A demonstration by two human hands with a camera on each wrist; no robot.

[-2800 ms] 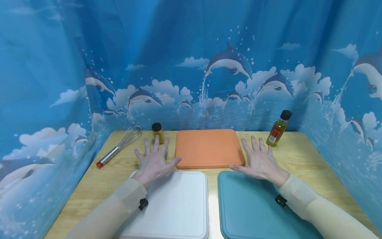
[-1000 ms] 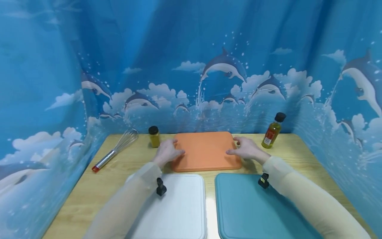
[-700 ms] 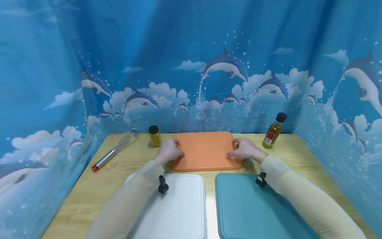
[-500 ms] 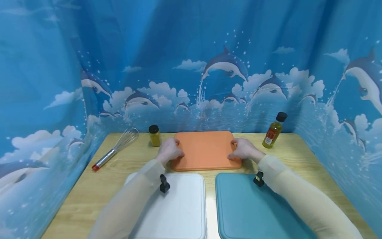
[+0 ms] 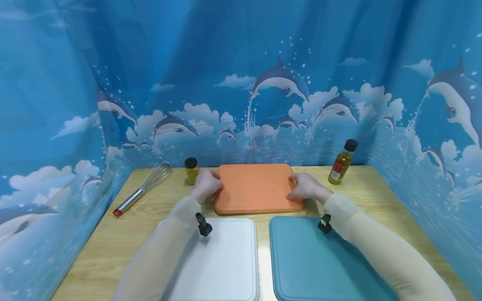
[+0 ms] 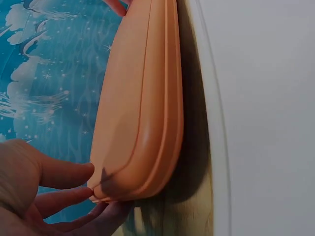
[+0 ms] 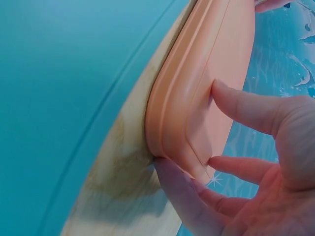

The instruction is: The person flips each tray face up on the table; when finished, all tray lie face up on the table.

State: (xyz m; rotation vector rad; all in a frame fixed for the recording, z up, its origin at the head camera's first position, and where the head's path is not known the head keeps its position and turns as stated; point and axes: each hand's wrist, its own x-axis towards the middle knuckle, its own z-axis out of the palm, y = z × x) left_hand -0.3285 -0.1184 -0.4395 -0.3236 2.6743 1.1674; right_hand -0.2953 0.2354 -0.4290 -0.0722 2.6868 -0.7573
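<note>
A flat orange box-like piece with rounded corners and a ridged rim (image 5: pixel 256 188) lies at the back middle of the wooden table; its exact kind is unclear. My left hand (image 5: pixel 207 183) grips its left end, with the thumb at the upper edge and other fingers reaching to the lower side in the left wrist view. At the opposite end, my right hand (image 5: pixel 306 186) holds on, its thumb (image 7: pixel 241 103) on the top face and several fingers along the edge. A small yellow jar with a black cap (image 5: pixel 191 171) stands just beside the left hand.
A white rounded panel-like piece (image 5: pixel 229 255) and a teal one (image 5: pixel 324 255) lie in front. The whisk (image 5: pixel 143 189) rests at the far left. An oil bottle (image 5: pixel 340 165) stands back right. A dolphin-print curtain (image 5: pixel 241 83) surrounds the table (image 5: pixel 94 255).
From spread and flat, both hands have moved to the ends of the orange piece and curled onto it. Most recently, the left hand has shifted slightly left, its thumb drawing back to the edge.
</note>
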